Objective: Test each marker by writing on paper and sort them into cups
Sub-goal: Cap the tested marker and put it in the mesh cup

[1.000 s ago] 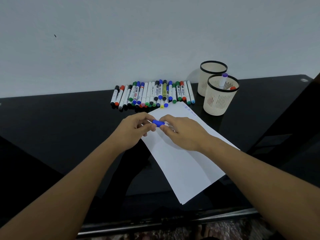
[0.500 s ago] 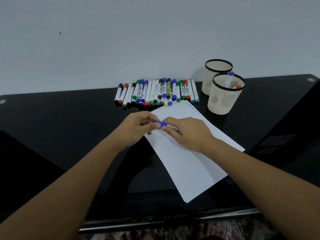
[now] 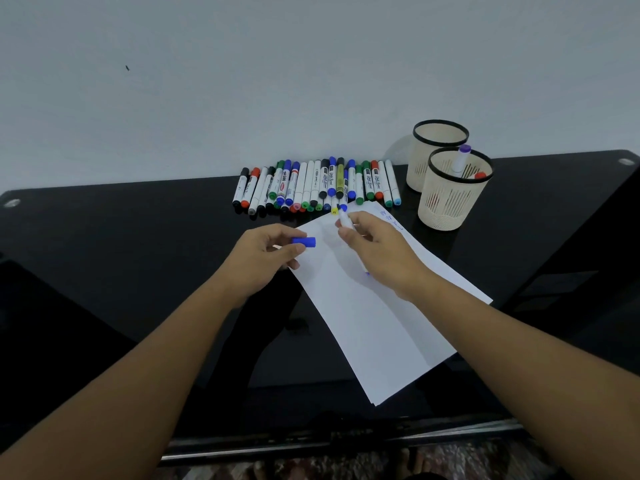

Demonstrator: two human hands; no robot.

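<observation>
Blue cap [image 3: 304, 241] pinched in left hand [image 3: 259, 259], marker [image 3: 345, 221] in right hand [image 3: 377, 251]

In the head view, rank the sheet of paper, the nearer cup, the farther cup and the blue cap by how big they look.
1. sheet of paper
2. nearer cup; the farther cup looks smaller, but it is partly hidden and farther off, so no firm ranking
3. blue cap, gripped by the left hand

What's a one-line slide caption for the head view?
Left hand holds the blue cap; right hand holds the uncapped marker over the paper.
</observation>
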